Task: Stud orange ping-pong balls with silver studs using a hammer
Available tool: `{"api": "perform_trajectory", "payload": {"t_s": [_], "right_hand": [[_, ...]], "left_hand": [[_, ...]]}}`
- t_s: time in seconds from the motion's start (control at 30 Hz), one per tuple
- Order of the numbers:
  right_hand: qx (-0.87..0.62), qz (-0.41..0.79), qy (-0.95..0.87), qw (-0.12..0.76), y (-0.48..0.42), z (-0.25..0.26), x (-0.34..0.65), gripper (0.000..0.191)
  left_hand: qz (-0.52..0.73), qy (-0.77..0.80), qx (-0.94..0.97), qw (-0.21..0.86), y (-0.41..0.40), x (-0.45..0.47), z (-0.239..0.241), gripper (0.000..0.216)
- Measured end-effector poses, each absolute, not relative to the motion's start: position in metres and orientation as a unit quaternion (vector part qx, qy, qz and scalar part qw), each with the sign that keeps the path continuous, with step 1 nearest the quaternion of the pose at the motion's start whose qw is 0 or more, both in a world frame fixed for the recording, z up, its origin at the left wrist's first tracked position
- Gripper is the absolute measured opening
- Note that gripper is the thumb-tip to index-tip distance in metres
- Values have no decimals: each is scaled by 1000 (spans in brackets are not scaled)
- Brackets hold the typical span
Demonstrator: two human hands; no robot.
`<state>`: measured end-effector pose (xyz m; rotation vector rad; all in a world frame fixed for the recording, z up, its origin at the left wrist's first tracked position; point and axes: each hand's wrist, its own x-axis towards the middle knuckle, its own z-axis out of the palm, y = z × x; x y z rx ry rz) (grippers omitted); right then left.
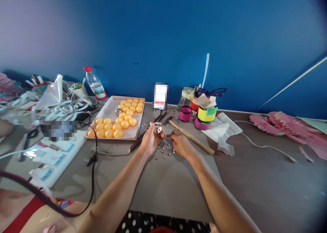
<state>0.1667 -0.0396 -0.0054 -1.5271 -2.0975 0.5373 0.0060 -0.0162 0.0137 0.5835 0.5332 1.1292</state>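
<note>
My left hand (pixel 150 140) is closed around a shiny silver ball (pixel 158 128), held just above the table. Close by on its right, my right hand (pixel 181 143) has its fingers drawn together, with the fingertips pointing at the ball. Whatever is between those fingertips is too small to make out. Small silver beads (pixel 164 152) lie scattered on the table beneath and between both hands. To the left, a white tray (pixel 104 112) carries orange balls (pixel 108 133) in rows, plus another silver ball (pixel 118 111) among them.
A hammer (pixel 191 137) lies right of my hands. Behind it stand a pink tape roll (pixel 185 113), a jar (pixel 186 96) and a yellow container (pixel 206 115). A phone (pixel 160 96) leans against the wall. A cable (pixel 93 178) loops at left, near a bottle (pixel 97 86).
</note>
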Motion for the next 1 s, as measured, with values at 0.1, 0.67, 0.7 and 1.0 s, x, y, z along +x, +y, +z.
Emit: {"api": "perform_trajectory", "payload": {"t_s": [0.1, 0.67, 0.7, 1.0], "right_hand": [[-565, 184, -756, 275, -41, 0, 168, 33], [-527, 455, -538, 475, -40, 12, 163, 20], [-512, 482, -512, 494, -40, 11, 163, 21], [-415, 582, -403, 572, -42, 14, 149, 21]], "left_hand": [[522, 253, 270, 769, -16, 7, 14, 40], [522, 247, 276, 768, -16, 8, 10, 39], [522, 248, 277, 768, -16, 8, 10, 39], [514, 246, 290, 769, -19, 12, 9, 39]]}}
